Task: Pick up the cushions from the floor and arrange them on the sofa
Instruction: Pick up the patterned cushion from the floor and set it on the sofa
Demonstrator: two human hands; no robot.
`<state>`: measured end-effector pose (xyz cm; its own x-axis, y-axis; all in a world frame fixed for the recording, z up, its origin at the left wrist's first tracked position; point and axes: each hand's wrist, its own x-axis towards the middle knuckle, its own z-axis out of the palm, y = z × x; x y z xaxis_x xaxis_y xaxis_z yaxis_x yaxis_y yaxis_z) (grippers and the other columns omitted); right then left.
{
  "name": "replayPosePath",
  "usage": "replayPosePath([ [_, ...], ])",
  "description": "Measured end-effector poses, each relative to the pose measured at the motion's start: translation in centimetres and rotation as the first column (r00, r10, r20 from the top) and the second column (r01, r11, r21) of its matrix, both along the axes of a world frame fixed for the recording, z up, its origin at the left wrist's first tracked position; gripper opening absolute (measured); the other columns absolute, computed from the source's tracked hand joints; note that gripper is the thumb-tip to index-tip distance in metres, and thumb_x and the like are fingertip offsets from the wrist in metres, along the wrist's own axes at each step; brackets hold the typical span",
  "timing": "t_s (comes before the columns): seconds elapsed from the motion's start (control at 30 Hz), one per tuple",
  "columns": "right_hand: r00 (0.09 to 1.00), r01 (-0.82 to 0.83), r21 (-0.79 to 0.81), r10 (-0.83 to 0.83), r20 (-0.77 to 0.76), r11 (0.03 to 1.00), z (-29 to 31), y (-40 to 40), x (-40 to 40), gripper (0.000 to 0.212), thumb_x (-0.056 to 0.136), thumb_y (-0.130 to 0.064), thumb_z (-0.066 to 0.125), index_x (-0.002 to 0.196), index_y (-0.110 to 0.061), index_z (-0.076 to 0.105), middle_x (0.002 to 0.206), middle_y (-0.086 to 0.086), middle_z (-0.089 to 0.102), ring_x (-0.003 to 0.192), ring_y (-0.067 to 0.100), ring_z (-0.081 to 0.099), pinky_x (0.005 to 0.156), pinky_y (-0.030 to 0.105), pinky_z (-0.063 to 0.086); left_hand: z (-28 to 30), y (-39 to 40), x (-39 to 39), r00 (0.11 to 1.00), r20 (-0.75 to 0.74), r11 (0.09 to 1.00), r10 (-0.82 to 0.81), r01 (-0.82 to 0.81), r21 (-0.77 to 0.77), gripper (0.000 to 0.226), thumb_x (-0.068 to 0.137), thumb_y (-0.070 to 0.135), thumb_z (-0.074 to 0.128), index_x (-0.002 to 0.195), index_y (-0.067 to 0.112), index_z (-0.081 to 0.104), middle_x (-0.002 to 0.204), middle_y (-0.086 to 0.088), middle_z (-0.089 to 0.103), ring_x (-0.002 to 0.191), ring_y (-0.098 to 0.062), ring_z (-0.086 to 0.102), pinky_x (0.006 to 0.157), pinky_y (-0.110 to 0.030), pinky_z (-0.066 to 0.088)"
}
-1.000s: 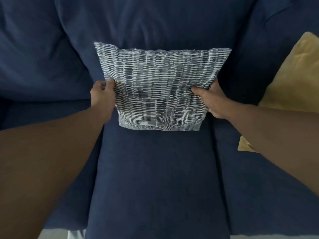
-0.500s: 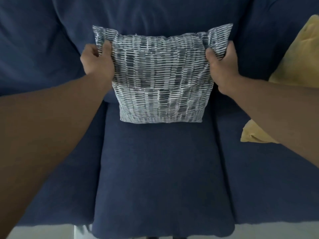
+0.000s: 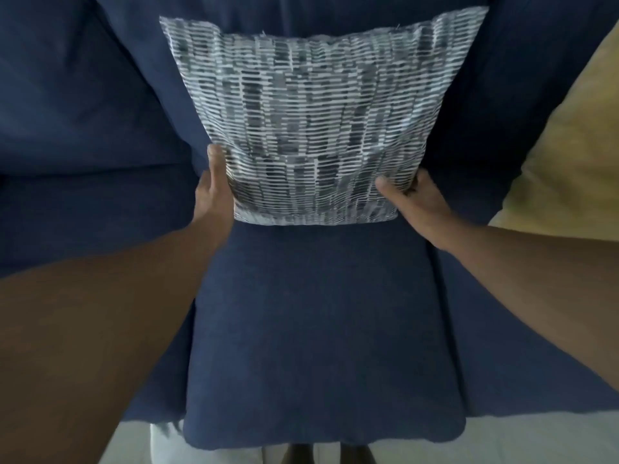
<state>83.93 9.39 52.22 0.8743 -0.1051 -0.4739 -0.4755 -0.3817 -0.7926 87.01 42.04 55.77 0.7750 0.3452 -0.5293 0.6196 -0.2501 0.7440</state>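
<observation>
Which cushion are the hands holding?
The grey-and-white patterned cushion, gripped low by the left hand and right hand. The yellow cushion sits untouched.

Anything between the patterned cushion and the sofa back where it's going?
Nothing visible. The patterned cushion already stands on the middle seat against the backrest, left hand and right hand at its lower corners. The yellow cushion sits off to the right.
</observation>
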Motion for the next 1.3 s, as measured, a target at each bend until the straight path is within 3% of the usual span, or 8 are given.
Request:
replayPosePath([
  [0.13,0.994,-0.089,0.004,0.09,-0.063,0.996,-2.1,0.0,0.1,0.101,0.084,-0.058,0.082,0.163,-0.028,0.029,0.147,-0.018,0.048,0.128,0.001,0.044,0.103,0.016,0.035,-2.4,-0.2,-0.9,0.996,0.016,0.996,-0.093,0.093,0.018,0.079,0.099,0.078,0.024,0.163,0.032,0.031,0.165,0.012,0.033,0.135,-0.005,0.033,0.11,-0.03,0.018],
  [0.23,0.996,-0.085,-0.002,0.084,-0.028,0.996,-2.5,0.1,1.3,0.085,0.092,-0.048,0.078,0.16,-0.028,0.031,0.127,-0.03,0.048,0.107,-0.015,0.048,0.08,-0.007,0.034,-3.1,0.0,-0.2,0.994,0.014,0.994,-0.112,0.112,0.014,0.087,0.093,0.084,0.024,0.164,0.035,0.025,0.171,0.012,0.025,0.148,-0.007,0.028,0.123,-0.036,0.016],
  [0.43,0.997,-0.076,0.027,0.076,0.021,0.997,-2.6,0.7,2.5,0.093,0.087,-0.085,0.055,0.164,-0.037,0.034,0.157,-0.02,0.048,0.141,0.006,0.049,0.124,0.037,0.035,-3.5,-0.5,-0.3,0.998,-0.027,0.998,-0.059,0.058,-0.027,0.085,0.098,0.08,0.024,0.162,0.026,0.036,0.168,0.003,0.037,0.153,-0.021,0.035,0.122,-0.035,0.025],
  [0.57,0.995,-0.099,0.032,0.098,0.02,0.995,-1.6,0.7,2.3,0.074,0.098,-0.076,0.048,0.161,-0.038,0.038,0.148,-0.023,0.049,0.136,0.004,0.049,0.115,0.026,0.035,-2.9,0.1,-1.0,0.989,-0.081,0.992,-0.125,0.125,-0.002,0.083,0.093,0.086,0.023,0.152,0.033,0.05,0.147,0.008,0.056,0.129,-0.016,0.054,0.11,-0.033,0.034],
  [0.77,0.986,-0.166,-0.049,0.165,-0.025,0.985,-2.4,-0.9,1.6,0.071,0.092,-0.074,0.062,0.153,-0.042,0.047,0.138,-0.025,0.059,0.127,0.003,0.054,0.111,0.029,0.039,-3.6,0.7,0.6,0.988,0.152,0.993,-0.037,0.019,0.117,0.045,0.103,0.06,0.048,0.074,0.026,0.047,0.074,0.01,0.047,0.067,-0.006,0.047,0.07,-0.026,0.041],
  [0.9,0.972,-0.215,-0.106,0.202,-0.12,0.971,-4.3,-2.2,1.1,0.06,0.094,-0.044,0.079,0.147,-0.032,0.053,0.128,-0.018,0.065,0.117,0.004,0.062,0.108,0.033,0.047,-4.2,0.7,2.2,0.96,0.278,0.974,-0.001,-0.063,0.219,0.039,0.104,0.049,0.054,0.072,0.026,0.05,0.072,0.012,0.05,0.062,-0.002,0.046,0.064,-0.02,0.043],
  [1.13,0.943,-0.29,-0.226,0.238,-0.234,0.93,-4.7,-2.5,0.5,0.049,0.1,-0.034,0.07,0.145,-0.026,0.055,0.129,-0.005,0.065,0.12,0.019,0.061,0.102,0.039,0.05,-3.0,1.1,3.0,0.932,0.354,0.979,0.078,-0.139,0.149,0.04,0.105,0.049,0.053,0.071,0.028,0.049,0.07,0.015,0.048,0.062,0.001,0.045,0.067,-0.02,0.046],
  [1.3,0.96,0.171,-0.025,-0.161,0.23,0.985,0.0,-1.8,2.1,0.041,0.096,-0.051,0.051,0.12,-0.02,0.063,0.111,-0.01,0.066,0.103,-0.003,0.061,0.094,0.022,0.049,1.3,0.6,4.4,0.889,0.43,0.984,0.16,-0.176,-0.002,0.045,0.102,0.059,0.053,0.105,0.017,0.067,0.086,0.019,0.058,0.078,0.003,0.056,0.083,-0.016,0.05],
])
